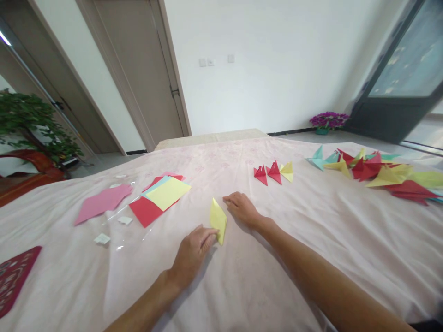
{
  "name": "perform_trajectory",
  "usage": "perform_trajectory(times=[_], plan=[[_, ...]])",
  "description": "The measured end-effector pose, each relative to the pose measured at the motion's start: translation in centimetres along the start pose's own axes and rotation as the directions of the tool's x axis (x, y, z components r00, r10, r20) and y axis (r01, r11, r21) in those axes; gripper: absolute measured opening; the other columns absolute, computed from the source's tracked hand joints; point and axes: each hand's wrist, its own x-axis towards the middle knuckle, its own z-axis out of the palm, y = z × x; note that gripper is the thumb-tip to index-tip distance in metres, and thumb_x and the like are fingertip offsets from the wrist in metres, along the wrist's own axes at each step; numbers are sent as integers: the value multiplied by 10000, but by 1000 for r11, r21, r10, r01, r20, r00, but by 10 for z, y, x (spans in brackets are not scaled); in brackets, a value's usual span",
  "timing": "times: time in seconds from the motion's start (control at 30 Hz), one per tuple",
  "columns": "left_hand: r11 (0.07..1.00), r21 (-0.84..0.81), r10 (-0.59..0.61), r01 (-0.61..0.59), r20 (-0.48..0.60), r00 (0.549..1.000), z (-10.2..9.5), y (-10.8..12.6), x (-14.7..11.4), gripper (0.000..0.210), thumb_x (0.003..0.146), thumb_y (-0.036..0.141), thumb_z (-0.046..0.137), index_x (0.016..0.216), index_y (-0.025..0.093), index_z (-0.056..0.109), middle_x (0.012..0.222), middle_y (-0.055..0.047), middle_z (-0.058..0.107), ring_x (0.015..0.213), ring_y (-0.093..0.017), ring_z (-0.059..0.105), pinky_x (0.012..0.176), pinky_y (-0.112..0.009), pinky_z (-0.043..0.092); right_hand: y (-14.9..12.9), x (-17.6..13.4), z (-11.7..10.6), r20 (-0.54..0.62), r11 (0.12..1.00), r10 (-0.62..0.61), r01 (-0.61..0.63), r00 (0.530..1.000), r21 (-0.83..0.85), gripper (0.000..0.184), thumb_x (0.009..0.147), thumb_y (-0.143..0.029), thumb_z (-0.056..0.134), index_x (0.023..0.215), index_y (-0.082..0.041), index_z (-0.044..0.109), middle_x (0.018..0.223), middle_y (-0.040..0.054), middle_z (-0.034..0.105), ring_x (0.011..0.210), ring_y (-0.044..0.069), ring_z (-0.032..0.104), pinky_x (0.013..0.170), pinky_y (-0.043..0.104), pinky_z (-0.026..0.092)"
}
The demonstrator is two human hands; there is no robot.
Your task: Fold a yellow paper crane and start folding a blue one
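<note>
A sheet of yellow origami paper (217, 216), folded into a narrow diamond, lies on the pale pink tablecloth in front of me. My left hand (194, 249) grips its lower end between thumb and fingers. To the upper right of the paper, my right hand (242, 208) rests on the cloth, apart from the paper. Its fingers are bent and held together, with nothing visible in them. Beyond my right hand stand two red paper cranes (267, 173) and a yellow folded paper crane (287, 171) in a row.
Left of my hands lies a fanned stack of coloured paper (168, 192), beside pink sheets (102, 203) and small white scraps (102, 239). Several folded cranes (375, 170) are heaped at the right. A dark red printed item (17, 279) sits at the left edge.
</note>
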Motion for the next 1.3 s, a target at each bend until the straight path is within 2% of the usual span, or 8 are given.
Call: perform_trajectory(times=[0.13,0.33,0.57,0.77,0.9,1.03,1.13,1.3], plan=[[977,14,-207,214,-206,956,4,-4,19,281,885,334,562,1116,181,607,1106,-93,676,1011,-221,645,891,-355,487,-4,-18,-5,-32,998,-3,5,999,60,293,909,-296,563,1163,-206,678,1199,80,642,1107,213,564,953,335,395],[945,165,-251,284,-196,948,10,-2,41,423,747,422,710,1084,176,641,1097,-114,625,1044,-294,569,917,-423,405,-13,-30,-15,-42,991,-80,84,996,108,279,974,-245,455,1111,-221,697,1143,59,666,1073,171,575,978,336,390],[932,187,-281,311,-169,945,12,-2,46,293,742,418,702,940,203,677,1031,-82,617,1008,-299,553,894,-431,405,-17,-35,-14,-40,990,-100,103,994,92,292,805,-325,690,1079,-224,697,1172,62,633,1116,238,510,972,388,380],[963,-67,-268,260,-187,945,17,-12,48,132,770,314,665,818,193,643,901,-41,649,882,-233,581,826,-370,445,-16,-36,-14,-61,983,-102,110,993,144,383,749,-324,728,1111,-218,666,1140,54,650,1073,242,534,937,374,386],[885,-386,-339,259,-154,928,19,-11,46,178,792,348,661,820,174,633,746,-2,629,666,-159,566,650,-276,457,-14,-36,-12,-113,962,-101,126,988,242,422,727,-282,739,1137,-220,660,1026,40,699,967,228,591,881,359,406],[804,-552,-366,220,-168,915,20,-8,44,229,781,382,701,806,166,627,696,8,606,607,-135,538,581,-244,429,-17,-36,-13,-129,932,-85,125,988,339,260,748,-192,714,1002,-247,707,895,-3,716,858,188,614,833,323,420],[767,-616,-355,180,-175,918,22,-7,42,252,783,402,709,808,175,605,696,15,595,620,-131,540,591,-235,428,-23,-38,-15,-140,894,-42,100,989,437,93,814,-251,681,898,-244,722,836,-2,713,820,175,620,790,301,438],[817,-561,-312,132,-239,919,21,-1,38,215,813,384,669,840,183,596,665,38,546,596,-117,503,574,-221,421,-29,-41,-13,-184,823,49,65,982,564,134,872,-297,625,808,-220,714,783,8,699,774,159,627,743,279,459]])
